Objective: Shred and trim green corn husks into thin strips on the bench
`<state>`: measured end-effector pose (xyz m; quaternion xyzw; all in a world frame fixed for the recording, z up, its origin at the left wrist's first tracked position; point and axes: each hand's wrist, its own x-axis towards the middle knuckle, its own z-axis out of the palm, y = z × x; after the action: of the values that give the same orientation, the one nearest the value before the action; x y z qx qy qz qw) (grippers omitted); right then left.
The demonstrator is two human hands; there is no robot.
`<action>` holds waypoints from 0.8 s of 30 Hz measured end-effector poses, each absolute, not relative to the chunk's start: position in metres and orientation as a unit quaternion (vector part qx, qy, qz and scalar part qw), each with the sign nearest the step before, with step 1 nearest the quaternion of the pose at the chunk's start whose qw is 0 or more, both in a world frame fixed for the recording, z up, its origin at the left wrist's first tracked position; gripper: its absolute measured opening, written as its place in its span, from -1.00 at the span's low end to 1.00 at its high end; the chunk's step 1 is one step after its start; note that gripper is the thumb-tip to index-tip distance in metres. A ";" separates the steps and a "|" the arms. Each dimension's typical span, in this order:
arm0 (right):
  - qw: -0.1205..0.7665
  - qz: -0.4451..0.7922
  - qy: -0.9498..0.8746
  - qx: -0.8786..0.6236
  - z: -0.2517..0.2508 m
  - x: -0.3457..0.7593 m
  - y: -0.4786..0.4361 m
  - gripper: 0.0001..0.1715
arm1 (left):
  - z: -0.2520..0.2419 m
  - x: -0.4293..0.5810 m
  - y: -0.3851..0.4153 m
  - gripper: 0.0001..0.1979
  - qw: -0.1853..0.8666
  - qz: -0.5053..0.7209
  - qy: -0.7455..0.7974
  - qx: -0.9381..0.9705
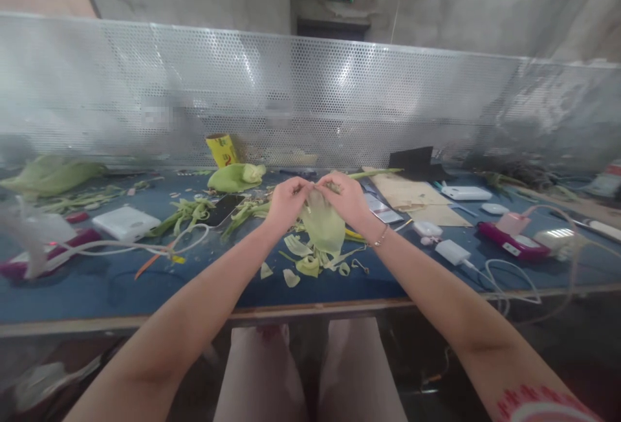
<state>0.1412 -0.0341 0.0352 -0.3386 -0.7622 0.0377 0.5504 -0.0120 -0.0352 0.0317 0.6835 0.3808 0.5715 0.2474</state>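
Note:
A broad, pale green, leaf-like piece [324,221] hangs in front of me, wide at the bottom and gathered at its top. My left hand [291,199] pinches its upper left edge between thumb and fingers. Close beside it, my right hand [345,197] pinches the same upper edge from the right. The fingertips nearly meet, and they partly hide the top of the piece. Below lie pale green peelings [307,265] and torn scraps on the blue tabletop [204,286].
A plump green vegetable piece [235,177] lies by a yellow printed roll [222,149]. Green strips [182,216] and a phone [224,210] are to the left. White power banks [125,222], magenta power strips [513,241] and cables flank both sides. A perforated metal screen [310,98] stands behind.

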 end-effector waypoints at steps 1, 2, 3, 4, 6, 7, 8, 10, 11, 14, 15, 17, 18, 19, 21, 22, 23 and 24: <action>0.549 0.024 -0.765 -0.335 0.037 0.141 -0.034 -0.86 | 0.032 -0.012 -0.035 -0.78 0.259 0.577 0.379 0.676; 0.546 0.010 -0.770 -0.330 0.038 0.140 -0.034 -0.85 | 0.033 -0.013 -0.035 -0.77 0.270 0.580 0.378 0.669; 0.540 -0.007 -0.777 -0.323 0.038 0.139 -0.034 -0.84 | 0.033 -0.013 -0.034 -0.76 0.282 0.583 0.378 0.662; 0.529 -0.024 -0.787 -0.317 0.039 0.138 -0.033 -0.83 | 0.033 -0.013 -0.034 -0.76 0.292 0.586 0.378 0.654; 0.498 -0.059 -0.810 -0.305 0.037 0.135 -0.033 -0.80 | 0.032 -0.012 -0.030 -0.78 0.309 0.598 0.377 0.636; 0.485 -0.075 -0.818 -0.300 0.036 0.134 -0.033 -0.77 | 0.031 -0.013 -0.028 -0.78 0.313 0.605 0.376 0.628; 0.477 -0.088 -0.823 -0.296 0.035 0.133 -0.033 -0.75 | 0.029 -0.013 -0.026 -0.79 0.314 0.611 0.376 0.622; 0.475 -0.097 -0.827 -0.283 0.032 0.132 -0.034 -0.73 | 0.027 -0.014 -0.021 -0.78 0.309 0.615 0.379 0.618; 0.479 -0.094 -0.828 -0.275 0.030 0.132 -0.034 -0.74 | 0.026 -0.014 -0.020 -0.78 0.306 0.615 0.382 0.618; 0.492 -0.066 -0.832 -0.248 0.027 0.135 -0.037 -0.77 | 0.026 -0.016 -0.017 -0.76 0.297 0.617 0.393 0.613; 0.494 -0.051 -0.833 -0.243 0.026 0.137 -0.038 -0.79 | 0.026 -0.017 -0.016 -0.76 0.295 0.619 0.397 0.610; 0.498 -0.009 -0.831 -0.247 0.024 0.139 -0.038 -0.83 | 0.027 -0.018 -0.015 -0.76 0.295 0.618 0.406 0.606; 0.507 0.022 -0.823 -0.255 0.022 0.140 -0.038 -0.85 | 0.027 -0.018 -0.015 -0.77 0.297 0.617 0.409 0.604; 0.520 0.059 -0.810 -0.264 0.020 0.140 -0.037 -0.84 | 0.027 -0.018 -0.014 -0.77 0.302 0.616 0.409 0.601; 0.555 0.137 -0.770 -0.283 0.017 0.139 -0.033 -0.66 | 0.027 -0.017 -0.014 -0.79 0.317 0.619 0.404 0.595; 0.568 0.173 -0.749 -0.293 0.015 0.138 -0.031 -0.57 | 0.027 -0.017 -0.015 -0.79 0.326 0.621 0.401 0.589; 0.572 0.208 -0.732 -0.306 0.013 0.137 -0.029 -0.54 | 0.028 -0.016 -0.016 -0.79 0.336 0.625 0.399 0.581; 0.568 0.242 -0.718 -0.321 0.012 0.136 -0.028 -0.56 | 0.028 -0.015 -0.017 -0.79 0.351 0.626 0.399 0.570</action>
<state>0.1363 -0.0276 0.0120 -0.3210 -0.7183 0.2420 0.5678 -0.0152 -0.0168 0.0285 0.5704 0.3992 0.6262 0.3511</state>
